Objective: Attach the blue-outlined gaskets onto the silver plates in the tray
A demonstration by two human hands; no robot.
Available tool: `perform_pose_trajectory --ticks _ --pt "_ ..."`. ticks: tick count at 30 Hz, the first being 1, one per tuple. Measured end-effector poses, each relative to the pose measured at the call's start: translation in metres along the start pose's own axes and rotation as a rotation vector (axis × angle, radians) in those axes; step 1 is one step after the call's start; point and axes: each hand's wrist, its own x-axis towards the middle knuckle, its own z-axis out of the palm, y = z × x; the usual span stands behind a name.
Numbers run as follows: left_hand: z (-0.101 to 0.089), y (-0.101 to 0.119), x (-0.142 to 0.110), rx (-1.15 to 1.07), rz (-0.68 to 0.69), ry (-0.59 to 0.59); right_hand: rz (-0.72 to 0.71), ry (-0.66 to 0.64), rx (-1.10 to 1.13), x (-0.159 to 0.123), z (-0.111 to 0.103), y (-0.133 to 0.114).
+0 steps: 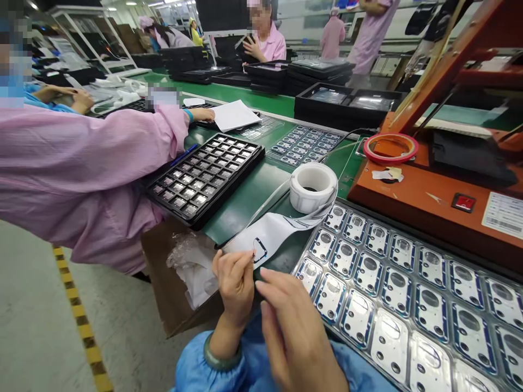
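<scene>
My left hand, a bangle at its wrist, is closed on the near end of a white backing strip. Just beyond its fingertips a black frame-shaped sticker sits on that strip. The strip runs back to a white roll standing on the green table. My right hand is beside the left one, its fingers stretched out and thumb apart, with nothing visible in them. Right of it lies a clear tray holding rows of silvery plates with blue edges.
A black tray of small parts lies left of the roll. An orange machine carries a red tape ring. Below the table edge stands a cardboard box with crumpled film. A co-worker's pink sleeve reaches in from the left.
</scene>
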Motion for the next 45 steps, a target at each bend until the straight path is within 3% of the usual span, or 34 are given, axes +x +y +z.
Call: perform_pose_trajectory --ticks 4,9,12,18,22,24,27,29,35,45 --pt "0.0 -0.004 -0.002 -0.112 -0.039 -0.032 -0.061 0.006 -0.057 0.015 0.007 0.003" --pt "0.001 -0.009 -0.002 -0.156 -0.098 0.052 0.176 -0.193 -0.404 0.022 0.028 0.04" --pt "-0.002 -0.008 0.0 -0.216 -0.127 0.063 0.205 -0.297 -0.519 0.018 0.039 0.057" --pt "-0.01 0.004 0.004 -0.395 -0.157 0.051 0.182 -0.403 -0.545 0.014 0.039 0.057" --pt "-0.017 0.013 0.006 -0.485 -0.258 0.103 0.16 -0.449 -0.524 0.016 0.039 0.057" --pt "-0.022 0.017 0.008 -0.51 -0.344 0.092 0.184 -0.371 -0.45 0.017 0.036 0.056" --pt "-0.03 0.023 0.012 -0.513 -0.468 0.01 0.234 -0.082 -0.247 0.018 0.025 0.047" --pt "-0.034 0.026 0.014 -0.503 -0.49 -0.055 0.246 0.033 -0.115 0.016 0.012 0.037" --pt "-0.032 0.042 0.016 -0.624 -0.418 -0.186 0.325 -0.023 -0.046 -0.001 -0.025 0.021" --pt "-0.021 0.07 0.008 -0.835 -0.343 -0.349 0.381 -0.013 -0.114 -0.018 -0.048 0.035"
